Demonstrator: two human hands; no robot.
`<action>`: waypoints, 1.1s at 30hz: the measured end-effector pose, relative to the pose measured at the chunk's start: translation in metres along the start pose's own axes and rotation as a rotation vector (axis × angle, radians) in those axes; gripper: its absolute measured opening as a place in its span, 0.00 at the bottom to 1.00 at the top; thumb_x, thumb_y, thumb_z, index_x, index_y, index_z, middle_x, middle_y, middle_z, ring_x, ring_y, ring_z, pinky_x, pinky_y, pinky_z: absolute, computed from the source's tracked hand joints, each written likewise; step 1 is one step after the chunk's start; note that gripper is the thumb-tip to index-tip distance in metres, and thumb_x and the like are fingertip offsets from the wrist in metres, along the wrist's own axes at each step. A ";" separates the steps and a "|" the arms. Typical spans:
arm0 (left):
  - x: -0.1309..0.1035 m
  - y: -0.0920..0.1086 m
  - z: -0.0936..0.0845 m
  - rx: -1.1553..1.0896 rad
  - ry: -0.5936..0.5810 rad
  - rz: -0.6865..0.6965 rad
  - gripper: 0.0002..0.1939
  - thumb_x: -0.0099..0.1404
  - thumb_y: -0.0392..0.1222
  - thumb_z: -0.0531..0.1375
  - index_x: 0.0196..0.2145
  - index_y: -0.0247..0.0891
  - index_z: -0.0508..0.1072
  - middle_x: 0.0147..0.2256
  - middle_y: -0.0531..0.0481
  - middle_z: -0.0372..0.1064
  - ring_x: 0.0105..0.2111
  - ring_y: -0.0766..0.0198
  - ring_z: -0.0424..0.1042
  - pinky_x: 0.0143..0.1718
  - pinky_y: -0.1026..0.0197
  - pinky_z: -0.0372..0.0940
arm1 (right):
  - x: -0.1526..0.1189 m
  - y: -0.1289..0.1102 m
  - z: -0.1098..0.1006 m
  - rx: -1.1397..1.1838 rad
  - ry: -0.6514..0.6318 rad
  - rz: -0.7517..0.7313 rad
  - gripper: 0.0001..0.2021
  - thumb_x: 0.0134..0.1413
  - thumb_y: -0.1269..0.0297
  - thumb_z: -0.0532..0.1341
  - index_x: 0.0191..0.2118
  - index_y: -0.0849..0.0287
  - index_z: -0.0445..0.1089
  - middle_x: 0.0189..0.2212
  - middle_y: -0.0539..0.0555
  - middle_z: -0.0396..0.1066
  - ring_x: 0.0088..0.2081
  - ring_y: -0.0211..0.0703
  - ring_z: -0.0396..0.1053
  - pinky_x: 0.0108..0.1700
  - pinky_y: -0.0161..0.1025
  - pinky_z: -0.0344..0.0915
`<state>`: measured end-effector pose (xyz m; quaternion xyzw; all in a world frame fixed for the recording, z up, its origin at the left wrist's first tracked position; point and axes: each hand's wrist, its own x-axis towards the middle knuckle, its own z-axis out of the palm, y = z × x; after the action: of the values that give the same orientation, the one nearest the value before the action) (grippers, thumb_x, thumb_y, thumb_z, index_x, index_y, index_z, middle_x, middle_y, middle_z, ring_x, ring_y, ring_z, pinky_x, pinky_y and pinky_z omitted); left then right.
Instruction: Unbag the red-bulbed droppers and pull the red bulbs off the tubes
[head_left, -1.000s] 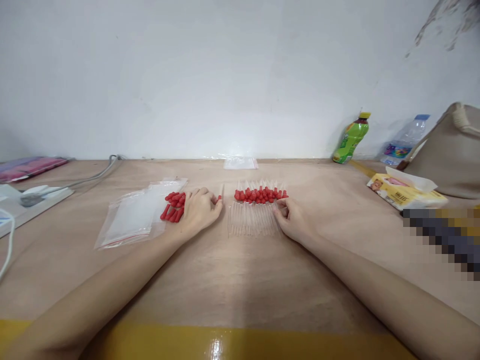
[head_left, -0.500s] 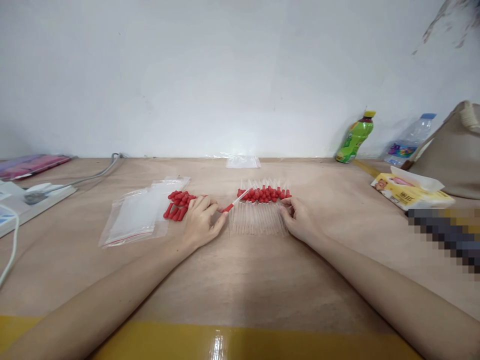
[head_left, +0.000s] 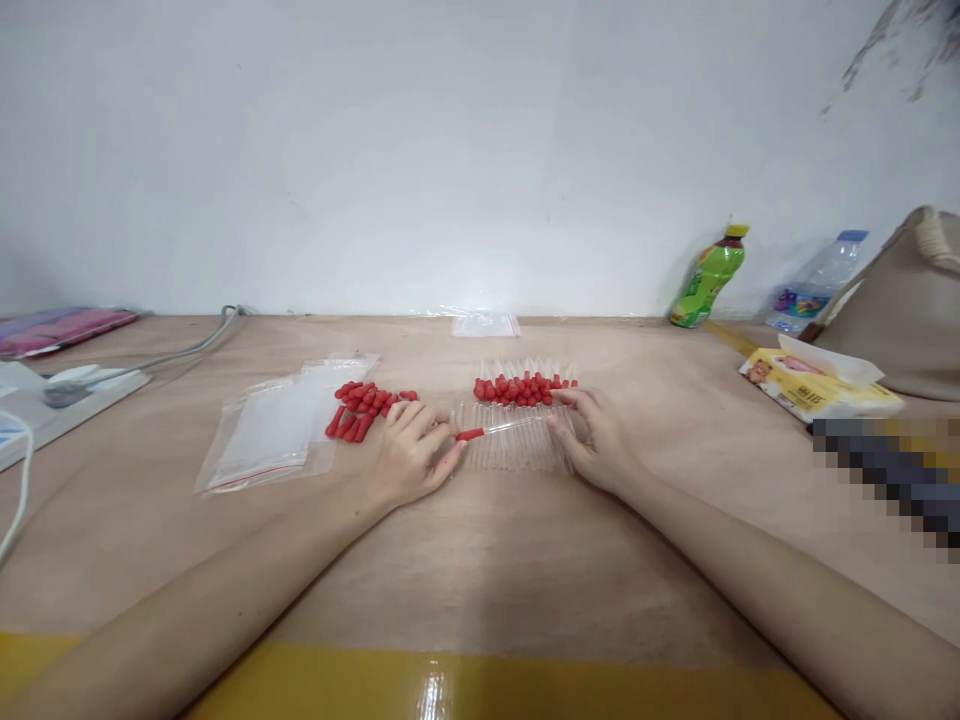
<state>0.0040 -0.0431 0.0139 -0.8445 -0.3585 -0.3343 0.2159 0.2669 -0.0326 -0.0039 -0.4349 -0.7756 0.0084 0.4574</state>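
Note:
My left hand (head_left: pixel 415 450) pinches a glass dropper (head_left: pixel 517 426) by its red rubber bulb, between thumb and fingertips. The dropper's clear tube points right, nearly level, above a row of clear tubes (head_left: pixel 517 455). Its tip reaches close to my right hand (head_left: pixel 596 435); whether it touches the thumb I cannot tell. The right hand is open, with thumb and index finger apart. Behind the tubes lies a cluster of droppers with red bulbs (head_left: pixel 517 390), their clear ends pointing to the wall. A pile of loose red bulbs (head_left: pixel 360 398) lies beside my left hand.
Clear zip bags (head_left: pixel 262 430) lie at the left, and another bag (head_left: pixel 486 326) by the wall. A power strip (head_left: pixel 97 390) with cables is far left. On the right stand a green bottle (head_left: pixel 709 280), a water bottle (head_left: pixel 817 285), a tissue pack (head_left: pixel 817 385) and a bag (head_left: pixel 915 310).
The dropper in my left hand has swung from pointing up and away to nearly level, its tip now toward my right hand. My right thumb and index finger have spread apart.

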 end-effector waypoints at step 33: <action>0.001 0.020 0.005 -0.172 0.041 0.354 0.05 0.61 0.36 0.57 0.36 0.36 0.70 0.36 0.49 0.74 0.43 0.61 0.71 0.54 0.49 0.58 | -0.010 -0.040 0.019 0.002 -0.054 -0.623 0.05 0.55 0.71 0.55 0.35 0.61 0.68 0.28 0.53 0.73 0.35 0.39 0.70 0.42 0.37 0.66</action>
<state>0.0217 -0.0530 0.0084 -0.9028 -0.1701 -0.3374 0.2056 0.2288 -0.0572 -0.0058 -0.1755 -0.8835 -0.1197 0.4175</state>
